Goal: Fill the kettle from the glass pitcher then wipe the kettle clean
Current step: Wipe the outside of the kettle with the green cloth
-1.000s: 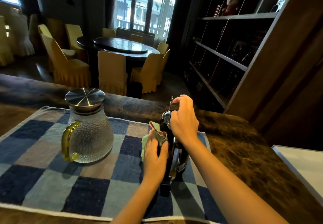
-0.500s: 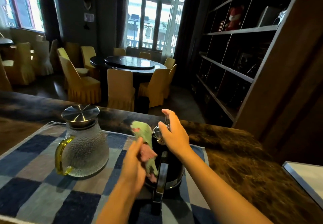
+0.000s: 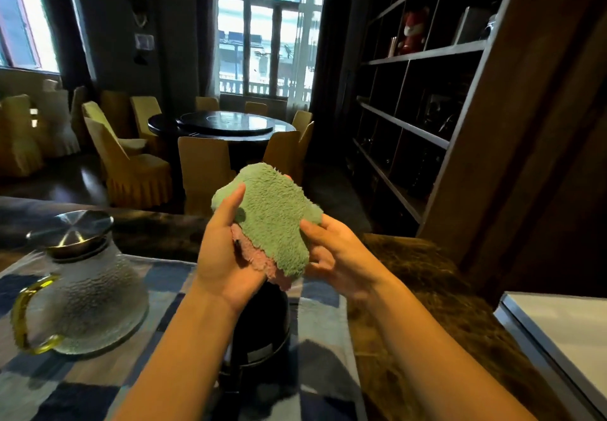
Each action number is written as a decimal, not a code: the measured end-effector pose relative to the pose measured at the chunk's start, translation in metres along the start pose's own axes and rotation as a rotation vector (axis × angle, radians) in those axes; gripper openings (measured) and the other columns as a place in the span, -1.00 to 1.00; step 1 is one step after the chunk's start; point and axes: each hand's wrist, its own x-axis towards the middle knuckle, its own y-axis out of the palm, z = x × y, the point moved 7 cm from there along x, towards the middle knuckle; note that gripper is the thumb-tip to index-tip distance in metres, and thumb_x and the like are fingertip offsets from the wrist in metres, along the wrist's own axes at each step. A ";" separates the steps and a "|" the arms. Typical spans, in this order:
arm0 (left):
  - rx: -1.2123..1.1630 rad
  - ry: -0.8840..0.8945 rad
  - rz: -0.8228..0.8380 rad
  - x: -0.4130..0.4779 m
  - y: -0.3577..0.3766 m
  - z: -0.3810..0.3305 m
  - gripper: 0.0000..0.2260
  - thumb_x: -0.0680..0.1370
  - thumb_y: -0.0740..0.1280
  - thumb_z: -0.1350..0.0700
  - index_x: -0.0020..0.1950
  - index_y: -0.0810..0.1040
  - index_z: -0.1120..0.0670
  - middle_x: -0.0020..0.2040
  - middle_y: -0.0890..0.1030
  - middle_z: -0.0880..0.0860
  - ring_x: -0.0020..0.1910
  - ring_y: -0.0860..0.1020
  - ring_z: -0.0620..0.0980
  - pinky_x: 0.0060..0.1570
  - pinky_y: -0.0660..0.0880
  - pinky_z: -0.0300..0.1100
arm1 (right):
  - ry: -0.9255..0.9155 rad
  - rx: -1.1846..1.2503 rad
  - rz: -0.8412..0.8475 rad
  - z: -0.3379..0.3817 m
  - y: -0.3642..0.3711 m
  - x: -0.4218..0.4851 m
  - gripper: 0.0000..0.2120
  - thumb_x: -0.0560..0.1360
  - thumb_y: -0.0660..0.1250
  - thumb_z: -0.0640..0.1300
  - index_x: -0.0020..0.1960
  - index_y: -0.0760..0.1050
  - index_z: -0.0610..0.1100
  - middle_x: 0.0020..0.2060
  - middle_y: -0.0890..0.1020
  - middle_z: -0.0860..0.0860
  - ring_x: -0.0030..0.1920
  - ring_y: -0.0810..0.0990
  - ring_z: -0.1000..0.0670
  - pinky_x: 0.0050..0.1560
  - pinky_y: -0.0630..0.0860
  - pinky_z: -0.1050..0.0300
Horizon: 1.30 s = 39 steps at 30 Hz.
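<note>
A fluffy green cloth [image 3: 274, 218] with a pink underside is held up in front of me by both hands. My left hand [image 3: 226, 256] grips its left edge with the thumb on top. Its right edge is pinched by my right hand [image 3: 335, 253]. Below the hands stands the dark kettle [image 3: 262, 325] on the mat, mostly hidden by my left forearm and the cloth. The textured glass pitcher [image 3: 88, 296], with a yellow handle and a steel lid, stands upright at the left.
A blue and beige checked mat [image 3: 157, 276] covers the dark marbled counter [image 3: 427, 289]. A white tray or board [image 3: 558, 325] lies at the right edge. Dark wooden shelves rise to the right; a round dining table with yellow chairs stands beyond the counter.
My left hand lifted the cloth off the kettle's side. My right hand left the kettle's lid and took hold of the cloth. The view tilted upward.
</note>
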 end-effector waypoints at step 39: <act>2.058 0.064 0.483 -0.024 -0.038 0.289 -0.84 0.47 0.34 -0.12 0.01 0.57 -0.15 0.00 0.51 -0.18 -0.01 0.44 -0.19 -0.04 0.45 -0.25 | 0.035 -1.393 0.009 -0.102 -0.265 -0.231 -0.74 0.41 0.34 0.23 0.00 0.53 0.12 -0.07 0.52 0.23 -0.05 0.51 0.19 -0.11 0.56 0.15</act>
